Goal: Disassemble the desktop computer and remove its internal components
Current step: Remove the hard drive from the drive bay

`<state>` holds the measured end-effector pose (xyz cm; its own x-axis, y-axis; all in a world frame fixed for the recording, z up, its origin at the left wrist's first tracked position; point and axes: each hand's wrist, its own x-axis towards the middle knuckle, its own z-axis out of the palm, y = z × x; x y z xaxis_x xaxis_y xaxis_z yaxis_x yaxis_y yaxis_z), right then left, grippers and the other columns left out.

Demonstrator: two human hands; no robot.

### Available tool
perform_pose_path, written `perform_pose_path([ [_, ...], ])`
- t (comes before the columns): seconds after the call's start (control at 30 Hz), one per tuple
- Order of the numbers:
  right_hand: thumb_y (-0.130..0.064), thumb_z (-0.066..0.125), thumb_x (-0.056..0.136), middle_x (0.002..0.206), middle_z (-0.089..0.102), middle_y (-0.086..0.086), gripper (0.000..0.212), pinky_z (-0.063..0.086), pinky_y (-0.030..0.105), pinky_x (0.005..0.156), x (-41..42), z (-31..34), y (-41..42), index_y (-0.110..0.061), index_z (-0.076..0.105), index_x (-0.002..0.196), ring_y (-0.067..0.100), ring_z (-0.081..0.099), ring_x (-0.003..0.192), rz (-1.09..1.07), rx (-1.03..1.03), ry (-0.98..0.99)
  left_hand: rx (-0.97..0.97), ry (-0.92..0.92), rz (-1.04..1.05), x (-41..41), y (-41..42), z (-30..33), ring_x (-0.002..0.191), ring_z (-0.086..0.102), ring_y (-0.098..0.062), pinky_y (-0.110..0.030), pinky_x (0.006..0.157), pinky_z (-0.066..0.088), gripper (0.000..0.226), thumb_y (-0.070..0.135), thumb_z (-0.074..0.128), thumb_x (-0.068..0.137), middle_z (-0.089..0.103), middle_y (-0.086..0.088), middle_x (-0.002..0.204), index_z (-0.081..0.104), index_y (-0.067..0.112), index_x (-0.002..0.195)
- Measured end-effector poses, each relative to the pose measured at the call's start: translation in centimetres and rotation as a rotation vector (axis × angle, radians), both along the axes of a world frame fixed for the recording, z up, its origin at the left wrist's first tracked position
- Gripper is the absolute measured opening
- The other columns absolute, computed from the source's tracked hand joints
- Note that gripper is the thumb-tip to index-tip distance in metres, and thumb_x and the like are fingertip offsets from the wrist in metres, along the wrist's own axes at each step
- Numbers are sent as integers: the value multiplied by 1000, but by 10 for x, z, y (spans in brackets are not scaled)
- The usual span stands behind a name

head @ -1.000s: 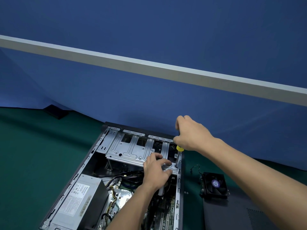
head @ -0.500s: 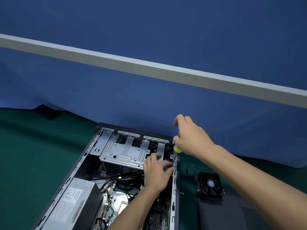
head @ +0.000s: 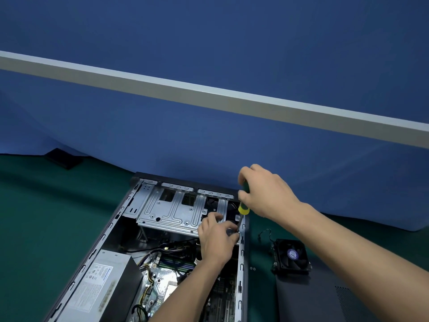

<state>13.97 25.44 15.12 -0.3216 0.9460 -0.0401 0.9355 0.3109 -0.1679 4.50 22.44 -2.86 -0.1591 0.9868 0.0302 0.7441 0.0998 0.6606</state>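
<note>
Blue backdrop, green table (head: 46, 228). Computer case (head: 130, 228) open at table centre; fan (head: 293, 255) already out. Right hand (head: 267, 194) grips screwdriver (head: 243, 206); left hand (head: 218, 240) pinches drive cage (head: 171, 210). Most components remain.

My right hand (head: 267, 191) covers most of the screwdriver (head: 243, 206); only a green and yellow stretch of handle shows, and I cannot make out the shaft or tip below it. My left hand (head: 218, 238) hides the near right corner of the drive cage (head: 171, 210), so I cannot tell what its fingers (head: 228, 225) touch. Below that hand, my forearm masks part of the motherboard (head: 162, 282). The power supply (head: 102, 289) label is too small to read. The computer case (head: 242, 263) and side panel (head: 325, 303) run off the lower edge.
</note>
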Motion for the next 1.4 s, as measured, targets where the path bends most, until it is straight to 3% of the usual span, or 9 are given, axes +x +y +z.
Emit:
perform_pose_path([
  [0.23, -25, 50, 87, 89, 46, -7, 4, 35, 31, 60, 30, 4, -2, -22, 50, 86, 24, 51, 73, -112, 225, 245, 55, 199, -20, 5, 2, 4, 110, 35, -15, -27, 97, 24, 16, 41, 58, 87, 44, 13, 116, 70, 35, 97],
  [0.43, -29, 58, 87, 85, 48, -11, 11, 33, 29, 62, 61, -29, -12, -28, 49, 80, 11, 50, 73, -302, 216, 481, 245, 337, -116, 10, -4, 1, 77, 56, -18, -34, 75, 47, 6, 25, 79, 71, 62, 7, 77, 74, 22, 73],
  [0.53, -26, 66, 84, 85, 56, -7, 15, 46, 34, 65, 71, -53, -23, -28, 53, 78, 17, 57, 71, -429, 80, 679, 189, 211, -84, 8, 0, -5, 88, 49, -15, -28, 83, 35, 14, 27, 62, 88, 61, 7, 89, 72, 18, 90],
  [0.67, -26, 71, 79, 85, 61, -2, 18, 50, 33, 65, 76, -81, -41, -27, 54, 78, 23, 61, 70, -540, -36, 751, 161, -11, 35, 11, 0, 1, 87, 50, -15, -29, 83, 38, 10, 22, 65, 87, 59, 7, 83, 69, 14, 82],
  [0.83, -35, 63, 82, 104, 63, -5, 36, 43, 30, 72, 76, -100, -51, -30, 50, 116, 22, 60, 94, -310, -144, 178, 47, -707, 357, 17, -5, 25, 75, 64, -17, -25, 68, 49, 14, 11, 67, 84, 67, 1, 73, 67, 16, 72],
  [0.97, -18, 55, 81, 109, 63, 7, 28, 35, 31, 68, 58, -114, -55, -14, 51, 108, 30, 61, 98, -292, -239, -78, -79, -994, 363, 20, -12, 43, 54, 57, -11, -29, 63, 55, 9, 3, 63, 86, 65, -4, 64, 69, 0, 81],
  [1.07, -24, 53, 81, 94, 63, 5, 10, 36, 29, 67, 56, -125, -58, -15, 50, 81, 29, 60, 88, -464, -380, 139, -201, -1018, 298, 24, -21, 51, 52, 56, -12, -25, 58, 54, 11, 3, 62, 86, 64, -3, 60, 68, 1, 77],
  [1.2, -33, 63, 75, 49, 47, -7, 36, 38, 28, 55, 67, -141, -67, -16, 40, 54, 21, 48, 53, -595, -378, 674, -317, -912, 199, 24, -33, 53, 47, 49, -10, -19, 49, 46, 16, 4, 63, 86, 61, -1, 54, 68, 2, 70],
  [1.4, -22, 72, 77, 45, 53, -5, 9, 42, 23, 40, 79, -147, -82, -24, 65, 71, 10, 46, 37, -477, -325, 1095, -387, -859, 118, 36, -38, 57, 45, 51, -9, -14, 46, 44, 22, 7, 65, 85, 63, -2, 54, 67, 5, 63],
])
